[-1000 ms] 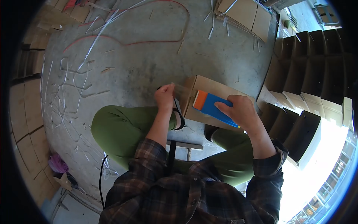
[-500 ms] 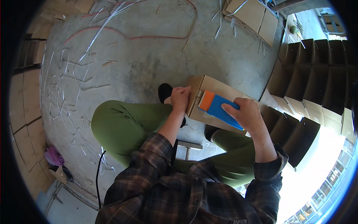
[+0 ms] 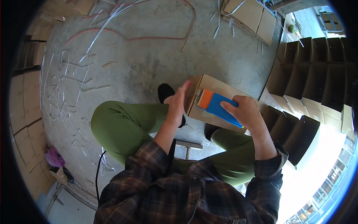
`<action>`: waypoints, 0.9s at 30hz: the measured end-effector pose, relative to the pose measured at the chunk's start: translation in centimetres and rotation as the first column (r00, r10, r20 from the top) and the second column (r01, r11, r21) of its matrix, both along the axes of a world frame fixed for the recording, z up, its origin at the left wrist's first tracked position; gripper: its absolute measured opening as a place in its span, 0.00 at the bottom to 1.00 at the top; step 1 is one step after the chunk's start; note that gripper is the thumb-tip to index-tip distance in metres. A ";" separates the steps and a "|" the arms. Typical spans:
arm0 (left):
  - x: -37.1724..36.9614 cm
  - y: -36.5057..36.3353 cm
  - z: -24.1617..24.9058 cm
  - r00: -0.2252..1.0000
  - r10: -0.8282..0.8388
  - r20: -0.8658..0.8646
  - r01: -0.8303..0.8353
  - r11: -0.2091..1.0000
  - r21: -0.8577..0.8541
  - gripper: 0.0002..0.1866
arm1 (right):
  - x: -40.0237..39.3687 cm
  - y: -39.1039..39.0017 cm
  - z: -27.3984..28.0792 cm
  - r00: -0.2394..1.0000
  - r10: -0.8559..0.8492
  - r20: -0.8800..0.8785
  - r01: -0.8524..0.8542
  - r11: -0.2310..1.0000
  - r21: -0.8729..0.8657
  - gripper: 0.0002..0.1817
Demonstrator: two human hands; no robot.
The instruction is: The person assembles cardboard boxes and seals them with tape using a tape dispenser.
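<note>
A closed cardboard box [image 3: 223, 86] sits between my knees, its long side running from upper left to lower right. My right hand [image 3: 249, 114] grips a blue tape dispenser [image 3: 220, 107] with an orange front, which lies along the top of the box. Its toothed metal edge reaches the box's left end. At that end, my left hand [image 3: 176, 106] is held flat with fingers stretched out and slightly blurred, the fingertips right at the cardboard.
Open cardboard boxes [image 3: 315, 87] stand stacked on the right. Flattened cardboard [image 3: 248, 16] lies at the top. White straps [image 3: 78, 86] and a red hose [image 3: 149, 37] are strewn over the concrete floor. More cartons [image 3: 31, 112] line the left. A stool [image 3: 189, 145] shows below my legs.
My left hand has straightened from folded fingers at the box end to a flat, stretched hand. The tape dispenser and my right hand have shifted only slightly left.
</note>
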State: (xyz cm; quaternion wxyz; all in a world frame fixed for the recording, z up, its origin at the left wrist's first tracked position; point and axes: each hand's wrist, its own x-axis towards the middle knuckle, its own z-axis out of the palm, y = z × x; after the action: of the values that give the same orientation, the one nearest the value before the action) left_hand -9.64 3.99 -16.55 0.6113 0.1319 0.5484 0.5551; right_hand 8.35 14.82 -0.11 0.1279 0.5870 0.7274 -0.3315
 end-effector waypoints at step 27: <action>1.4 1.9 -0.4 0.910 -0.297 -0.289 0.318 0.948 0.030 0.28 | 1.9 -0.2 -1.6 0.998 0.064 -0.028 -0.063 0.998 0.026 0.29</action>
State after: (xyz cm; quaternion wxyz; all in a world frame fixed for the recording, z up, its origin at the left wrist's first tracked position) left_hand -8.25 5.92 -16.95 0.6015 0.3173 0.5802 0.4481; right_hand 10.29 14.62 -1.69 0.1206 0.5604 0.7517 -0.3262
